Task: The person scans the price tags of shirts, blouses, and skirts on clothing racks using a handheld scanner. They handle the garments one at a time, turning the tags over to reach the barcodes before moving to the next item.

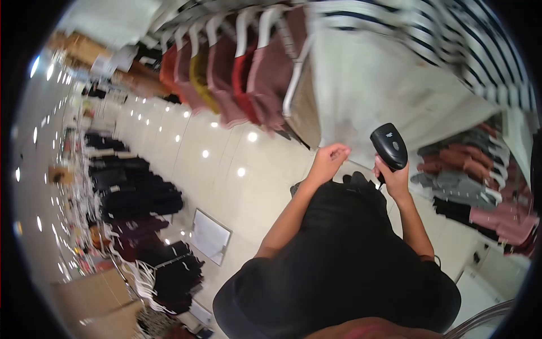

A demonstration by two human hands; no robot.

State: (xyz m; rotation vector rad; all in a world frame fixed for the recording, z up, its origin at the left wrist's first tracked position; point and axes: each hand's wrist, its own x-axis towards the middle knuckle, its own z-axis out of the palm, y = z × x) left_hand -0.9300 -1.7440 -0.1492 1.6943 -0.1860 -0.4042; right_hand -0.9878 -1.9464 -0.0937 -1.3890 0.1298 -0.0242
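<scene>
My right hand (pixel 396 179) is wrapped round the grip of a black handheld barcode scanner (pixel 389 148), its rounded head tilted up and toward the clothes. To the left of it, my left hand (pixel 330 163) is raised with its fingers curled in, and nothing shows in them. Both hands are close in front of a large white garment (pixel 367 85) that hangs ahead of me. Navy-and-white striped tops (pixel 435 34) hang above and to the right of it.
Left of the white garment, pink, red and mustard clothes (pixel 220 79) hang on white hangers. Folded-looking grey and rust garments (pixel 460 169) hang at the right. Dark clothes (pixel 132 181) fill racks across the aisle. A white-topped panel (pixel 210 234) stands on the shiny tiled floor (pixel 226 150).
</scene>
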